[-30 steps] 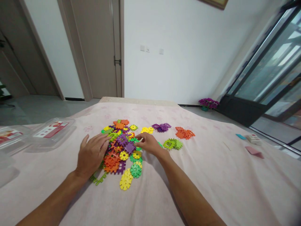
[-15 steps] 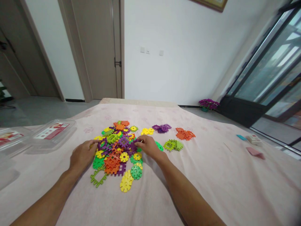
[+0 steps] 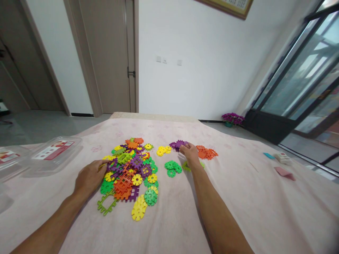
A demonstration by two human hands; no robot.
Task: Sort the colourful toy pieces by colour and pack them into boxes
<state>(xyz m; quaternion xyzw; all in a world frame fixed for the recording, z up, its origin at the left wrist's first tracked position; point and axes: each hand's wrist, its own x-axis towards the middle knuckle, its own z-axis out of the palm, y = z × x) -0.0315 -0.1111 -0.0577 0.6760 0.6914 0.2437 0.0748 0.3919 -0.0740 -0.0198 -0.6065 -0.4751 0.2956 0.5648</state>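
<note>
A mixed heap of plastic interlocking pieces (image 3: 124, 173) in purple, orange, green and yellow lies on the cloth. At its left edge is my left hand (image 3: 90, 178), fingers curled together against yellow and purple pieces; what they grip is partly hidden. My right hand (image 3: 191, 154) is over the small purple pile (image 3: 177, 145), its fingers pinched on a purple interlocking piece at the pile's right side. Below that wrist, light green pieces (image 3: 186, 166) are partly covered by my forearm. Nearby are separate groups of yellow pieces (image 3: 163, 151), green discs (image 3: 172, 168) and orange pieces (image 3: 207, 152).
Clear plastic boxes (image 3: 53, 155) with labels stand at the left of the cloth-covered table (image 3: 180, 211). Toward the right edge lie a pink cloth (image 3: 284, 173), a small white box (image 3: 282, 158), a blue item (image 3: 269, 155) and a thin stick (image 3: 253, 166).
My right hand has moved right, from the mixed heap to the purple pile, and the purple piece is with it. My left hand stays at the heap's left edge. The view has shifted slightly.
</note>
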